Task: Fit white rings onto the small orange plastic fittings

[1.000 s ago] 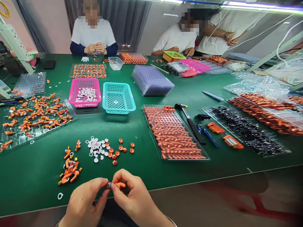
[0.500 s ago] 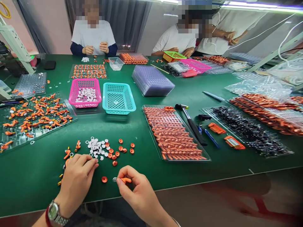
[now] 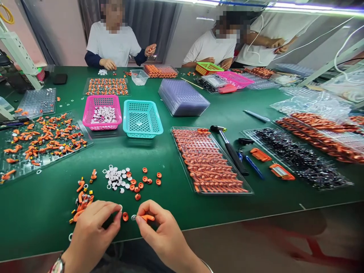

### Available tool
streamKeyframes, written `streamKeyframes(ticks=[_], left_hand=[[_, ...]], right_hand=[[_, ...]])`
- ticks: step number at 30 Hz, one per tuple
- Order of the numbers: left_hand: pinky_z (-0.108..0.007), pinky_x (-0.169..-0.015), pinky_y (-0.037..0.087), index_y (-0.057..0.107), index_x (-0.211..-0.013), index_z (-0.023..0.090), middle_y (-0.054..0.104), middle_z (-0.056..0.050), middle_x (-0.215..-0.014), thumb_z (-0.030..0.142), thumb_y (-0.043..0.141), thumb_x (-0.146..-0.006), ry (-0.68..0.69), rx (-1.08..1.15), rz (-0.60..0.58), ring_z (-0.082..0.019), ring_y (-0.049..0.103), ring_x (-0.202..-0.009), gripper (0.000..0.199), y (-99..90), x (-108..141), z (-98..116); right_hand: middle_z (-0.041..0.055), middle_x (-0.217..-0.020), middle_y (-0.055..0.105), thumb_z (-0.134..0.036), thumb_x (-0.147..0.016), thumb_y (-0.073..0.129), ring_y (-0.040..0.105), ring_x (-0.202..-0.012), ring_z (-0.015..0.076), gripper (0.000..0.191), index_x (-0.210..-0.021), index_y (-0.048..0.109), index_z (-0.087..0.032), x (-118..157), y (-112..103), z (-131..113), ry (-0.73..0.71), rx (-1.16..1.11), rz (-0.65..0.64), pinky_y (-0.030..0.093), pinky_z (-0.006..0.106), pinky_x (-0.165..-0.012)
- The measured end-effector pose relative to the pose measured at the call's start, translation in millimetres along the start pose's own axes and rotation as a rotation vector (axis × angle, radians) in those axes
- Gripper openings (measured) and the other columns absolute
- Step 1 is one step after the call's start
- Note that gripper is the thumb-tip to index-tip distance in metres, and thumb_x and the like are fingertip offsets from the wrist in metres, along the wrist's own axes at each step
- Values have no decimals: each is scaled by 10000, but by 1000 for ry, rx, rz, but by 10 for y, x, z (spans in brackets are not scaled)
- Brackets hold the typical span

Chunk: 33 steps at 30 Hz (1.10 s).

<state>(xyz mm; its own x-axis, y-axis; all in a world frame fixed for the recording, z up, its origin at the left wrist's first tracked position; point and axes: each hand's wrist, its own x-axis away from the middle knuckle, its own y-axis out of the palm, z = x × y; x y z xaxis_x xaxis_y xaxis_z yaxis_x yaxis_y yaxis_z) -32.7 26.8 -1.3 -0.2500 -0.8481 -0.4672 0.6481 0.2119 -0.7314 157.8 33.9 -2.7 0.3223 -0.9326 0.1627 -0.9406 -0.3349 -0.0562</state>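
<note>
Pinching a small white piece (image 3: 121, 208) in the left hand (image 3: 95, 223) and a curved orange part (image 3: 149, 218) in the right hand (image 3: 163, 227), near the desk (image 3: 170, 159)'s front edge. Could lose the white piece through so slight a fingertip hold, or, so close, bump the orange cup (image 3: 125, 216) between. On the orange part: bright, bent, ending in a grey disc (image 3: 133, 217). Beyond: scattered white discs (image 3: 115, 176).

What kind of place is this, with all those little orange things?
Probably a small factory or workshop where things get put together: the long green table has rows of orange pieces, a hammer lies beside them, and another person works opposite.
</note>
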Motion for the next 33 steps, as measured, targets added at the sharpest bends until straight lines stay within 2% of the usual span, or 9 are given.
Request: streamKeyframes(ticks=[6, 10, 15, 20, 27, 33], left_hand=[[-194, -657, 549, 647, -878, 198, 734, 5, -771, 122, 613, -883, -20, 96, 45, -124, 701, -675, 83, 15, 90, 101], [-163, -673, 569, 659, -964, 198, 766, -1, -807, 102, 598, -866, -46, 135, 79, -118, 731, -683, 150, 22, 115, 139], [-118, -693, 577, 718, -916, 216, 796, 19, -809, 93, 642, -814, -111, 245, 43, -111, 757, -690, 177, 14, 120, 157], [-93, -709, 572, 759, -962, 227, 811, 22, -841, 73, 688, -779, -192, 387, 27, -110, 767, -706, 248, 4, 121, 165], [-114, -656, 578, 792, -923, 233, 803, 5, -780, 95, 682, -795, -244, 444, -42, -123, 759, -681, 218, -3, 87, 183], [-127, -629, 584, 811, -842, 253, 809, 5, -774, 143, 685, -773, -470, 583, -78, -143, 763, -677, 181, 2, 63, 172]], right_hand=[[-42, -623, 426, -277, -826, 519, 367, -539, 111, 132, -729, 491, -192, -15, 83, -39, -38, 29, -21, 307, 237, -496], [-39, -626, 443, -267, -822, 511, 383, -531, 109, 116, -736, 501, -189, -7, 101, -49, -64, 58, -26, 318, 231, -494], [-35, -622, 457, -263, -823, 505, 405, -530, 115, 118, -730, 504, -191, -9, 123, -40, -82, 102, -10, 332, 231, -497], [-37, -612, 443, -260, -814, 492, 401, -523, 115, 119, -715, 491, -194, -9, 138, -46, -101, 136, 7, 332, 235, -496], [-43, -589, 417, -284, -807, 507, 367, -514, 114, 142, -697, 479, -199, 4, 56, -82, -30, 72, 0, 309, 235, -467], [-43, -596, 422, -287, -816, 510, 365, -513, 112, 143, -707, 481, -200, 17, 44, -97, -41, 53, -13, 311, 233, -464]])
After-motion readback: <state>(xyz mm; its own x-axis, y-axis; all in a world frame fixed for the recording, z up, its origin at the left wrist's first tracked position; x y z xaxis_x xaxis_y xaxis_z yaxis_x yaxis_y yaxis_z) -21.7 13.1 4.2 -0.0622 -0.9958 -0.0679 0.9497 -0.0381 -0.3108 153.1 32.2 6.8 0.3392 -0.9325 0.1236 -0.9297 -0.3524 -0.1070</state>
